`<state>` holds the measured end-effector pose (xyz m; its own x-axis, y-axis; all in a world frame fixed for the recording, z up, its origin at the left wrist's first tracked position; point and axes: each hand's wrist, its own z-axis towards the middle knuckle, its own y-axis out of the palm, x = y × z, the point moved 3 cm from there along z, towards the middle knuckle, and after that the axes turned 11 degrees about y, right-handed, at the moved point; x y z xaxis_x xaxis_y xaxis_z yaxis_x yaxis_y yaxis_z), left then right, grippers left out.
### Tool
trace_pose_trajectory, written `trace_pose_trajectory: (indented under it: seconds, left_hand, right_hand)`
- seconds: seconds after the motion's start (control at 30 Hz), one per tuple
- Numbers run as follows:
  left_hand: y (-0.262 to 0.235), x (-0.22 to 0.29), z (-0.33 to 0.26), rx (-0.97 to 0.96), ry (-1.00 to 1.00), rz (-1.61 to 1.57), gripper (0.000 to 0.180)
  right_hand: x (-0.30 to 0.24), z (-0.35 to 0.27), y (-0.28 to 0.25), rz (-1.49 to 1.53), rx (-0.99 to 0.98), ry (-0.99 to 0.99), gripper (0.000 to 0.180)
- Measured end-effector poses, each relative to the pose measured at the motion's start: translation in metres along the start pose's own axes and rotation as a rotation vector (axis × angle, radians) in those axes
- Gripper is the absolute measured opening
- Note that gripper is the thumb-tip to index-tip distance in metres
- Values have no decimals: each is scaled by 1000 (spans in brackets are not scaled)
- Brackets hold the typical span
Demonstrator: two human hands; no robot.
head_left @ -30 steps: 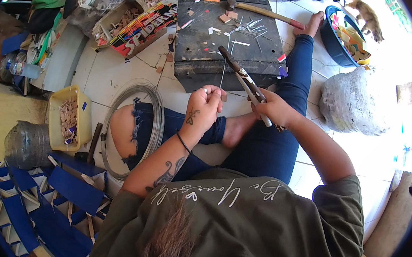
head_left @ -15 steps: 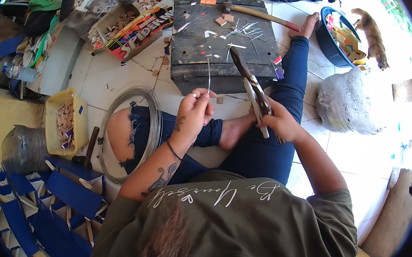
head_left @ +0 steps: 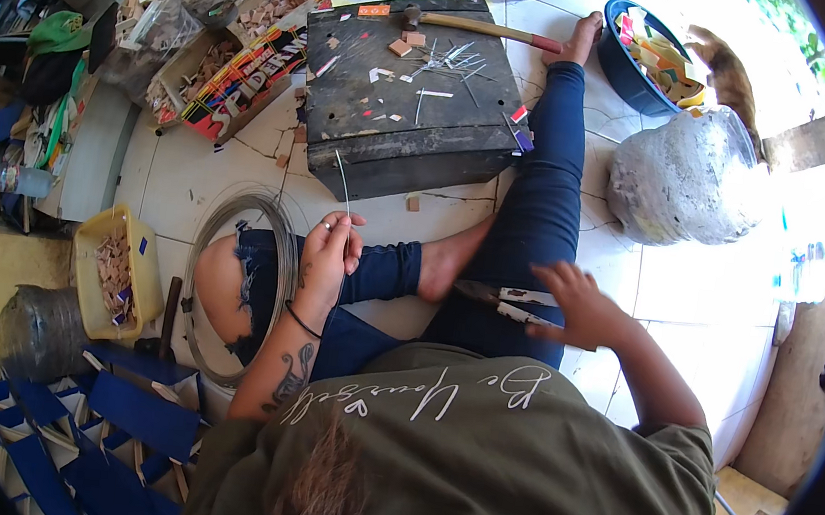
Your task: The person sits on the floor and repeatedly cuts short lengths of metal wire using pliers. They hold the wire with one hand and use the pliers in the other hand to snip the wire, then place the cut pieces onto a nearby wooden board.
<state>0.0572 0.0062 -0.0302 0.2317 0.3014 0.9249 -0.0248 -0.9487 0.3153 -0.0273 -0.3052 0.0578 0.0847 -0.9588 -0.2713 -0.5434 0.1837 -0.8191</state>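
Observation:
My left hand point(head_left: 330, 249) is closed in a pinch on a thin metal wire point(head_left: 344, 176), which stands up from the fingers toward the black box. A coil of the same sort of wire point(head_left: 194, 310) rings my bent left knee. Across my right thigh lie shears point(head_left: 516, 304) with dark blades and worn white handles. My right hand point(head_left: 578, 310) is at the handle ends, fingers stretched out and apart; whether the palm touches the handles is hard to tell.
Ahead stands a black box point(head_left: 345, 130) bearing a hammer point(head_left: 487, 29), cut wire pieces point(head_left: 453, 59) and wood bits. Wood blocks fill a yellow basin point(head_left: 154, 303) and a carton point(head_left: 234, 88). A blue tub point(head_left: 632, 85), wrapped bundle point(head_left: 677, 180), cat point(head_left: 728, 75) and blue-covered pieces point(head_left: 144, 415) surround me.
My right hand has lowered the shears from beside the black box onto my thigh and loosened its fingers. The left hand, still holding the wire, has shifted slightly left and down in view.

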Motion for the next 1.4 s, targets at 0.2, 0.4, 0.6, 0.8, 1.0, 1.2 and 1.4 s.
trace_pose_trajectory:
  seconds: [0.2, 0.4, 0.6, 0.8, 1.0, 1.2, 1.4]
  left_hand:
    - [-6, -4, -9, -33, 50, 21, 22]
    - [-13, -14, -18, -64, -14, -10, 22]
    - [-10, -23, -22, -145, -60, -68, 21]
    - [-17, -25, -19, -114, -103, -112, 20]
    - [-10, -35, -15, -179, -175, -92, 20]
    - [-17, -33, -16, -93, -142, -129, 20]
    - [-18, -32, -13, -102, -152, -131, 19]
  right_hand:
    - [-16, 77, -52, -178, 623, 19, 75]
    - [-29, 141, -44, -190, 661, 59, 80]
    - [-42, 193, -63, -81, 628, 63, 80]
    - [-28, 147, -63, -16, 864, 112, 65]
    - [-26, 138, -39, -204, 740, 229, 72]
    - [-42, 186, -56, -216, 710, 139, 80]
    - [-63, 172, -60, -157, 686, -29, 81]
